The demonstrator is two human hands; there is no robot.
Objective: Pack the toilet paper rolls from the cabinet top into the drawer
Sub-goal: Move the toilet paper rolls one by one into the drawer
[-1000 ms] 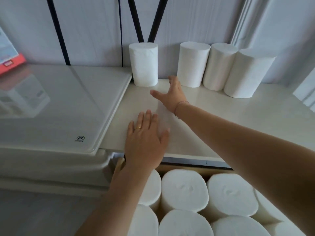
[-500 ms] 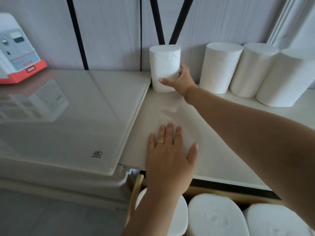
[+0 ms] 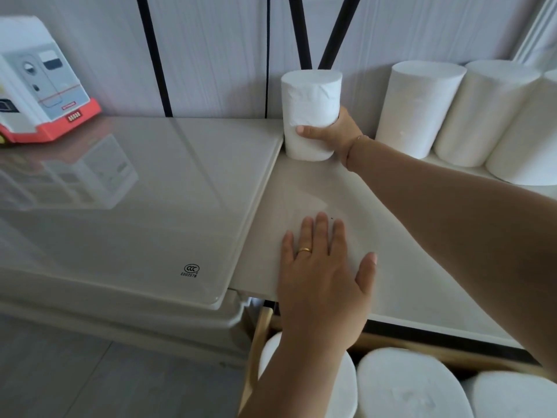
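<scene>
A person leans over a pale cabinet top (image 3: 391, 236). Their right hand (image 3: 334, 132) has reached to the back of it and is wrapped around the lower half of a single toilet paper roll (image 3: 310, 110), thumb across the front, the other fingers hidden behind. The roll stands upright, its long axis vertical, its base seemingly resting on the surface, close to the wall, at the far left corner beside a raised glossy lid (image 3: 135, 206). It lies straight ahead of the person and well above the open drawer (image 3: 262, 333) at the bottom of view, so the coming move is likely a lift and a pull back toward the body, then down.

The left hand (image 3: 322, 276) lies flat near the front edge of the cabinet top, fingers spread, holding nothing, much nearer the drawer.

Three more rolls (image 3: 419, 107) stand upright in a touching row to the right, a gap apart from the gripped one. In the drawer, packed rolls (image 3: 404, 384) stand on end, tops showing. A red-and-white toy-like box (image 3: 42, 86) sits far left.
</scene>
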